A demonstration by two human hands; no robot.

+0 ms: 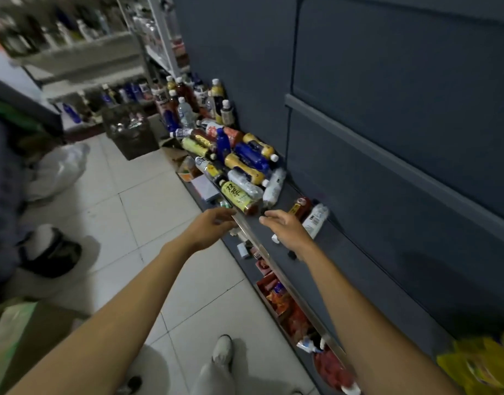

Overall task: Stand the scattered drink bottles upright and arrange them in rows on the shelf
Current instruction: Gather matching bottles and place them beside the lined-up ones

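Both of the person's arms reach forward over the front edge of a dark grey shelf (344, 260) that runs along a dark wall panel. The left hand (208, 226) hovers just above the shelf's metal front rail (262, 252), its fingers loosely extended and slightly apart, holding nothing. The right hand (285, 226) hangs over the shelf surface, its fingers relaxed and a little spread, also holding nothing.

Just beyond the fingertips lies a green-labelled tea bottle (238, 196) on its side, at the near end of a heap of scattered drink bottles (239, 158) piled along the shelf: blue, yellow, clear and red ones, lying across one another. Beside the right hand, toward the wall, two more bottles lie on their sides, touching each other: a dark red-capped bottle (300, 208) and a clear bottle with a white label (316, 220). At the far end of the shelf a group of upright bottles (199, 101) stands against the wall.

Below the rail, a lower shelf holds red snack packets (282, 303). A cardboard box (131, 132) sits on the tiled floor (148, 212), and the person's light shoe (222, 349) shows near the bottom edge.
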